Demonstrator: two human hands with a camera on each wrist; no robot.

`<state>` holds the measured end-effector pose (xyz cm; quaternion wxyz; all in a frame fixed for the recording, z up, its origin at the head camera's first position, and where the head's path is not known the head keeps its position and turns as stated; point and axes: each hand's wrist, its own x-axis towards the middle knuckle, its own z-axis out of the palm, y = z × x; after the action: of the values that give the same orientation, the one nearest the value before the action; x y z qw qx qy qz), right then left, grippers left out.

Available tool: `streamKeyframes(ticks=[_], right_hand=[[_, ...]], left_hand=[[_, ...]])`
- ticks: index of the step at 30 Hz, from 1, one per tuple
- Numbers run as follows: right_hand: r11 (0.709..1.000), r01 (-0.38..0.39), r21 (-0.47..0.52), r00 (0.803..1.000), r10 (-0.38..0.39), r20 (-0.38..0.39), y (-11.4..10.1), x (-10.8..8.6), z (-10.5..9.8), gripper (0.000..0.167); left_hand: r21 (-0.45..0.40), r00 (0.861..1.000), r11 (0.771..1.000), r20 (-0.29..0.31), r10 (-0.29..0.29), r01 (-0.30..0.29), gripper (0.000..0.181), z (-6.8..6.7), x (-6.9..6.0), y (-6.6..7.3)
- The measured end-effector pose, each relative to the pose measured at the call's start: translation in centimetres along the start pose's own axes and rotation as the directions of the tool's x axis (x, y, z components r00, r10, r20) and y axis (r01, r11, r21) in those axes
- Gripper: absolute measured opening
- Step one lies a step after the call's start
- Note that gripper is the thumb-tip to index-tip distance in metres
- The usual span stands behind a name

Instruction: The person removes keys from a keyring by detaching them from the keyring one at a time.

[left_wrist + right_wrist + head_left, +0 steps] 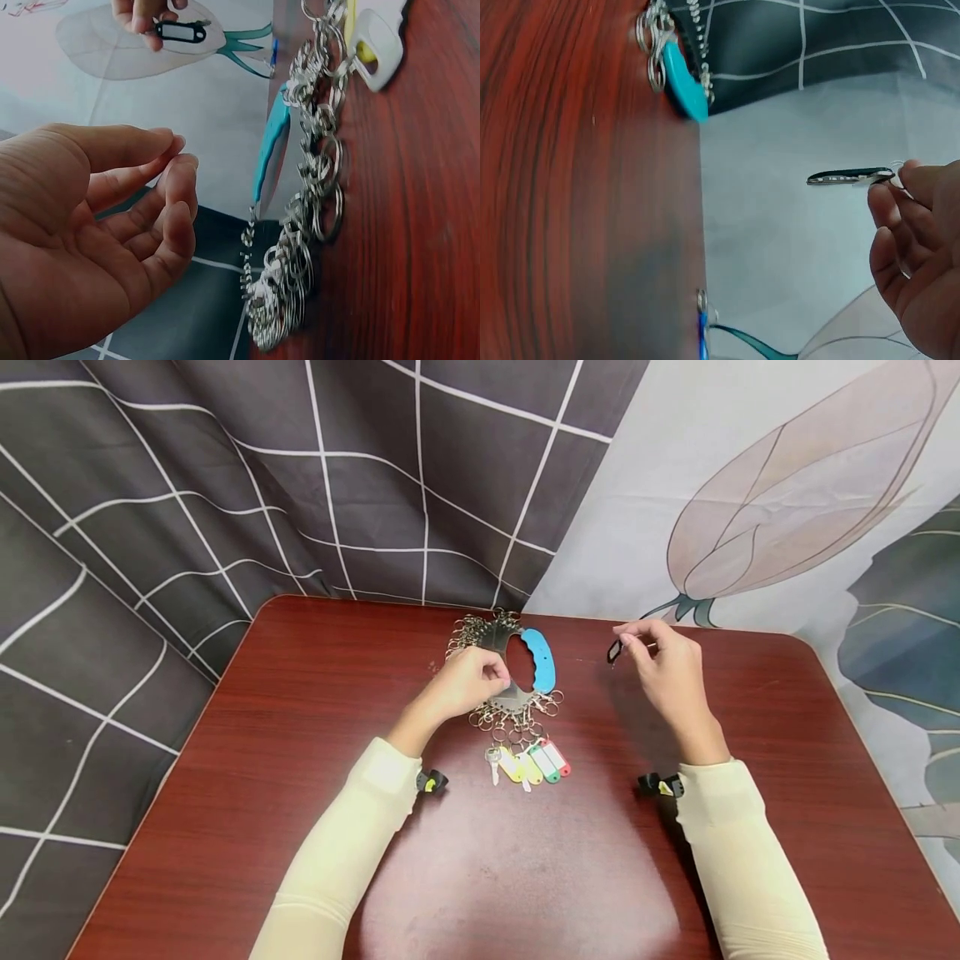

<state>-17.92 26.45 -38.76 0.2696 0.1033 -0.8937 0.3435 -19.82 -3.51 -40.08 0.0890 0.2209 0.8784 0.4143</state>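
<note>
A: What are the hands working over?
B: A reddish-brown wooden table [555, 877], glossy toward the near side. Behind it hang a dark cloth with white grid lines [247, 452] and, to the right, a pale cloth with a plant print [795, 502].

A: And the left hand [468, 679]?
B: Raised above the metal key holder [517, 698], wrist bent inward, fingers loosely curled with the tips close to the thumb. Nothing is between them.

A: The right?
B: The right hand [669, 675] is lifted too, thumb and fingers pinching the ring end of a black tag [614, 651], so the tag sticks out toward the holder, well apart from it.

A: How near are the edges?
B: The holder, with its blue handle [542, 662] and many rings, lies near the far edge; the right hand is near that edge as well. Both side edges are well away. A strip of wood separates handle and right hand. On the near side of the holder lie a silver key [492, 765] and coloured tags [551, 758].
</note>
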Motion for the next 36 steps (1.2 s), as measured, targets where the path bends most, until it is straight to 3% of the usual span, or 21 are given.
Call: streamKeyframes(ticks=[7,24,36], right_hand=[[0.995,0.0,-0.097,1.0,-0.002,-0.018,1.5,0.3,-1.3,0.01],[0.976,-0.047,-0.211,0.993,0.068,0.096,6.2,1.0,-3.9,0.015],[0.956,0.049,-0.289,0.968,0.027,0.251,9.6,1.3,-4.8,0.008]], left_hand=[[0.036,1.0,0.999,0.007,0.012,-0.012,0.009,-1.1,-0.7,-0.8],[0.066,1.0,0.998,0.005,0.006,-0.007,0.006,-3.4,-2.0,-2.4],[0.055,0.999,0.998,0.033,0.002,-0.004,0.007,-4.3,-3.2,-2.5]])
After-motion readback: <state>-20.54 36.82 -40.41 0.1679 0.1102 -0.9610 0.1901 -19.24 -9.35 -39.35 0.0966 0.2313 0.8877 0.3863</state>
